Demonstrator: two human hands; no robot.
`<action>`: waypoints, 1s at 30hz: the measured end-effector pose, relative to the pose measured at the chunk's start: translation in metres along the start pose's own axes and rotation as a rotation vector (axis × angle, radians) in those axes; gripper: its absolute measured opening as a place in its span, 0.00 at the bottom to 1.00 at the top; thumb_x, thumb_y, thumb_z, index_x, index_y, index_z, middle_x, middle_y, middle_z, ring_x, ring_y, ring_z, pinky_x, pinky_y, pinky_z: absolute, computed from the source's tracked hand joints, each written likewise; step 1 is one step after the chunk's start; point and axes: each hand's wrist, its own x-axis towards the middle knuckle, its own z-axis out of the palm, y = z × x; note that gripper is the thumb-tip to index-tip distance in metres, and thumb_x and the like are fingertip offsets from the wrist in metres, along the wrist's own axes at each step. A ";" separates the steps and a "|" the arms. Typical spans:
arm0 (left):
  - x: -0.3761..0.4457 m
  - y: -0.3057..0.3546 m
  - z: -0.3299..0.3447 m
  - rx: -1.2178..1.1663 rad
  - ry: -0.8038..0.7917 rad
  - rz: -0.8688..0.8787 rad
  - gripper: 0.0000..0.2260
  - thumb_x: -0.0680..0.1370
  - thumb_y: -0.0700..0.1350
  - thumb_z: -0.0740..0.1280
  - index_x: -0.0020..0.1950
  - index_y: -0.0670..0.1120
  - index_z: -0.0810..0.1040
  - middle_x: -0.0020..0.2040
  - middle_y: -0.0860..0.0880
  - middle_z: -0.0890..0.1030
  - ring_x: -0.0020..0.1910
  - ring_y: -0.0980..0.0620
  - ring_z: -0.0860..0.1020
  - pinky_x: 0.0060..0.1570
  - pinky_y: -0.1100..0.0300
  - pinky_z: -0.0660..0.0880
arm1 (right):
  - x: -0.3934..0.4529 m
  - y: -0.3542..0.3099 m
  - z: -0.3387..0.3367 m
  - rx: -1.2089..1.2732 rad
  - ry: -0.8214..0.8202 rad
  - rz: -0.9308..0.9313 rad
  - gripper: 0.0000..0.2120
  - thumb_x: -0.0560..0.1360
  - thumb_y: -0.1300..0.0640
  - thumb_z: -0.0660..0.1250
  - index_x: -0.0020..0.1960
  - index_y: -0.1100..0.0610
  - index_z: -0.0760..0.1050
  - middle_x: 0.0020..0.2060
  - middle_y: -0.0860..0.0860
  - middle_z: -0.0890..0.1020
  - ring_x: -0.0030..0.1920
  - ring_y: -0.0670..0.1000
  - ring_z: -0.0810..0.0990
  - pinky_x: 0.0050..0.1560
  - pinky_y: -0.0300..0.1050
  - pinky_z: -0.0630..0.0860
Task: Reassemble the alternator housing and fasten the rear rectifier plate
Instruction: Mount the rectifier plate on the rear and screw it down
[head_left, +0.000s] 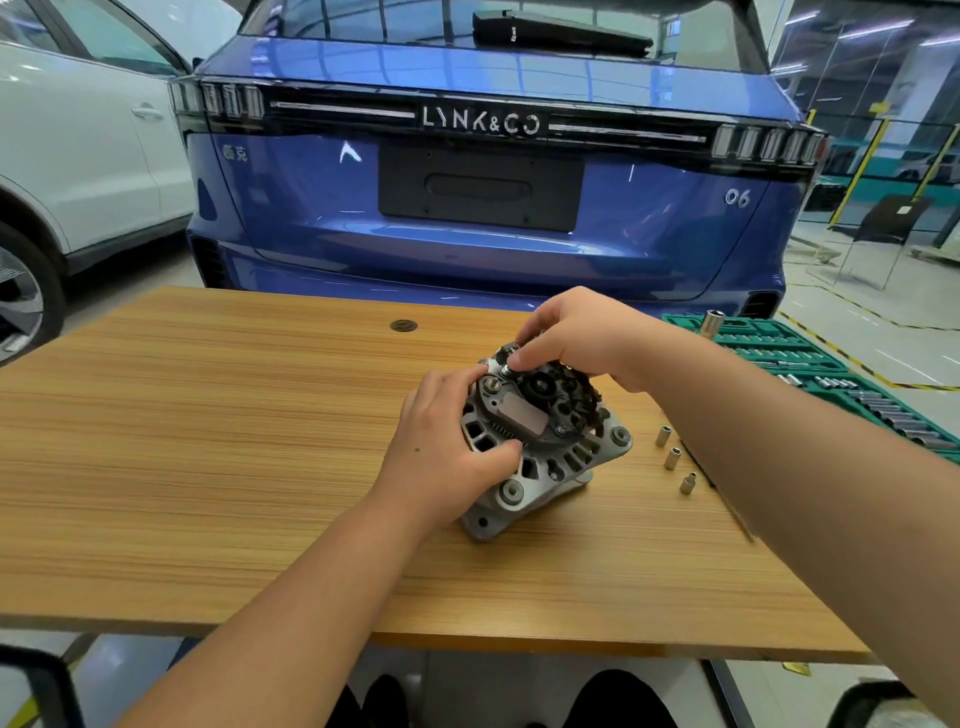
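The alternator stands right of the frame's centre on a wooden table, its black rear plate facing up. The left hand grips its left side, fingers curled over the rim and thumb pressed into the ribbed metal casing. The right hand reaches in from the upper right and pinches a small fastener at the plate's upper edge between thumb and fingertips.

Just right of the alternator, three small sockets stand in a slanting row, close to the right forearm. Beyond them, at the table's right edge, lies a green socket tray with one socket standing upright on it.

The left half of the tabletop is bare wood. The far edge runs close to the rear of a blue car; a white car fills the upper left.
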 end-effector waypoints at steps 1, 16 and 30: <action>0.000 -0.001 -0.002 -0.010 -0.011 0.005 0.35 0.68 0.58 0.71 0.74 0.60 0.66 0.59 0.68 0.67 0.65 0.60 0.66 0.58 0.67 0.64 | 0.000 -0.003 0.000 -0.034 0.013 0.006 0.07 0.69 0.48 0.78 0.44 0.45 0.82 0.43 0.47 0.84 0.46 0.50 0.81 0.42 0.46 0.77; 0.015 -0.022 -0.040 -0.129 -0.255 -0.066 0.37 0.73 0.51 0.72 0.78 0.65 0.60 0.68 0.66 0.71 0.65 0.64 0.73 0.63 0.60 0.73 | -0.009 -0.011 0.000 -0.003 0.013 0.072 0.14 0.73 0.43 0.75 0.54 0.49 0.81 0.47 0.47 0.83 0.49 0.50 0.80 0.49 0.50 0.78; 0.019 0.023 0.012 0.207 0.120 -0.024 0.27 0.81 0.62 0.60 0.78 0.54 0.63 0.74 0.57 0.69 0.71 0.55 0.68 0.62 0.53 0.71 | 0.013 0.104 0.038 -0.589 -0.044 0.341 0.07 0.80 0.56 0.63 0.47 0.58 0.75 0.38 0.53 0.78 0.38 0.52 0.78 0.35 0.46 0.76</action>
